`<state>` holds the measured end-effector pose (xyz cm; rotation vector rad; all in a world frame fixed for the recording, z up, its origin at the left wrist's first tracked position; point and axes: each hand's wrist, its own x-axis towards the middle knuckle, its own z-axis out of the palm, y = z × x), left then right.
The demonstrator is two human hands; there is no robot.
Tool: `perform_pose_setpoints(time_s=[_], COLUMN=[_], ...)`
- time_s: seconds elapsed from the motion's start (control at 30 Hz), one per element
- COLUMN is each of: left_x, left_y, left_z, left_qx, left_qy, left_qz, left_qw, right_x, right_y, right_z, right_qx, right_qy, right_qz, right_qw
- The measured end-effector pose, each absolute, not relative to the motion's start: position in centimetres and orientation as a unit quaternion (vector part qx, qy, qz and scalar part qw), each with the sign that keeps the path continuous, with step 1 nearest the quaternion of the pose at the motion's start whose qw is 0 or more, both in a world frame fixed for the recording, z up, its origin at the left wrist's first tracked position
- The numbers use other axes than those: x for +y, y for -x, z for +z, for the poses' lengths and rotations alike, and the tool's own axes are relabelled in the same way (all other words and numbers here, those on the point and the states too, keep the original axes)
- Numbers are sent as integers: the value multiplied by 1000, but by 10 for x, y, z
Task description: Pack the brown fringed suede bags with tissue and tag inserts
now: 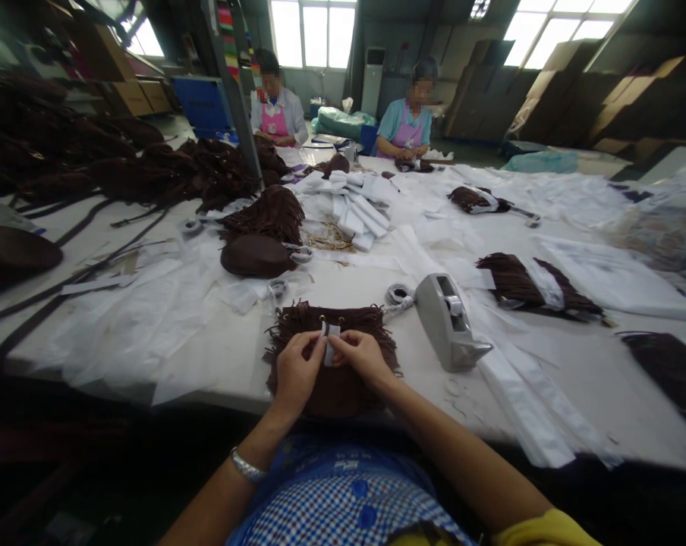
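Note:
A dark brown fringed bag (343, 398) lies flat on the table right in front of me, with small metal eyelets near its top edge. Over its upper middle runs a short white strip (331, 356), perhaps paper or foam wrap. My left hand (298, 370) pinches the strip from the left between thumb and forefinger. From the right, my right hand (363, 355) is closed on the same strip, fingertips almost meeting the left ones. Whatever the strip wraps around is hidden behind my fingers.
A grey tape dispenser (448, 322) stands right of the bag, beside long white strips (525, 402). Wrapped fringed bundles (539, 284) lie farther right. A brown pouch (257, 256) and white packets (357, 208) lie beyond. Two people (408, 125) work across the table.

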<state>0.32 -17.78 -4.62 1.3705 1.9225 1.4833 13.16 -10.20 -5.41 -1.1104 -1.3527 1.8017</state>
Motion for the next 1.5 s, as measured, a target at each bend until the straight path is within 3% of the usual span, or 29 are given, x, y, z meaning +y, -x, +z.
perform_pose_setpoints(time_s=[0.8,1.03,1.2,1.37,1.5], left_x=[-187,-184,-174,-172,-173], left_y=[-11,10,14,5,6], left_z=[-52,-38,-36,-36,-41], left_qx=[669,682,649,620,627], left_qy=[-602,-439,-388,-363,-333], left_qz=[428,529,504,506,513], left_qw=[83,249,416,477,482], right_x=[-108,-107,-107,-107,-108], right_y=[-124,-124,-126,-125,-135], right_z=[-61,-62,-63,-64,-48], right_qx=[-439,-469,-454,-499,-637], right_qy=[379,382,369,368,356], right_qz=[731,713,728,696,603], right_qw=[359,354,357,362,322])
